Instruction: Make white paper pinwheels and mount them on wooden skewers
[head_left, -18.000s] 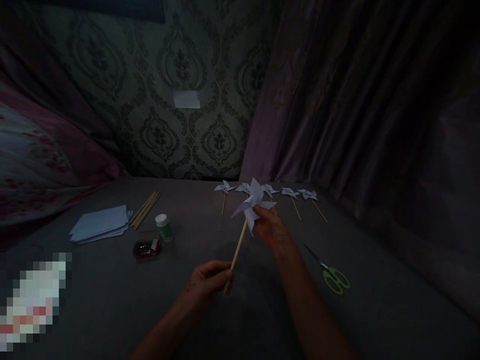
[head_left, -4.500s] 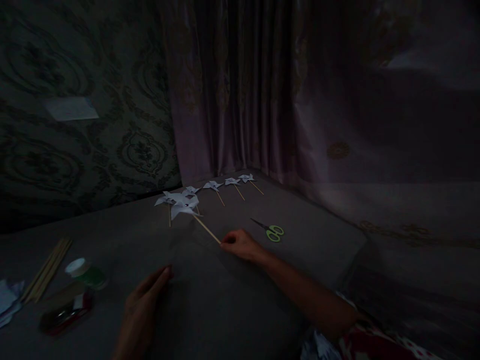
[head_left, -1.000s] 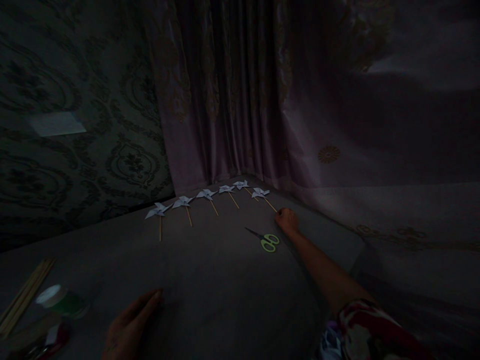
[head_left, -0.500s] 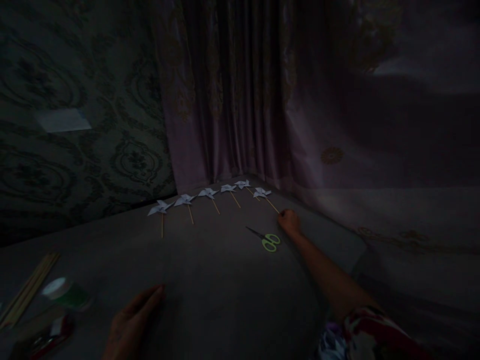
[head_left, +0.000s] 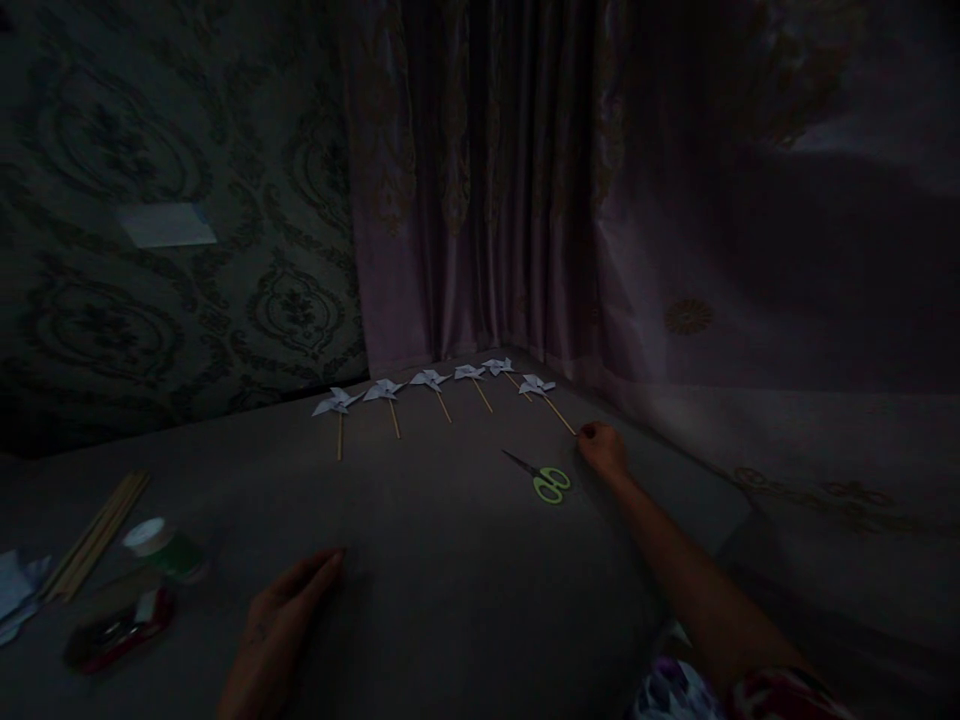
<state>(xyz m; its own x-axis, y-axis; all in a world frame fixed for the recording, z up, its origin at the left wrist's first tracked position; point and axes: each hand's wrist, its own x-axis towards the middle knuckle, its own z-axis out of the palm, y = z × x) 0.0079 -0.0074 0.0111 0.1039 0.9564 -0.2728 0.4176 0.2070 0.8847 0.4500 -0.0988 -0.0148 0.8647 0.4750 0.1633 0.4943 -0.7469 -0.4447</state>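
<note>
Several white paper pinwheels on thin wooden sticks lie in a curved row along the far edge of the grey surface. At the row's right end, my right hand (head_left: 602, 452) pinches the lower tip of the stick of one pinwheel (head_left: 537, 385). Left of that hand lies a pair of scissors (head_left: 550, 484) with green handles, blades pointing away to the left. My left hand (head_left: 289, 610) rests on the surface near the front, thumb and fingertips together. Nothing shows between them. The leftmost pinwheel (head_left: 337, 402) lies well beyond it.
On the left are a white-capped green bottle (head_left: 166, 548), a red and dark stapler-like object (head_left: 124, 630), a bundle of wooden sticks (head_left: 97, 535) and some white paper (head_left: 13, 590). Patterned wallpaper (head_left: 292, 310) and a pinkish curtain (head_left: 480, 250) border the grey surface (head_left: 450, 560).
The view has shifted, so most things appear farther right, and the white paper at the left has come into view. My right hand remains at the pinwheel's stick; the left still rests.
</note>
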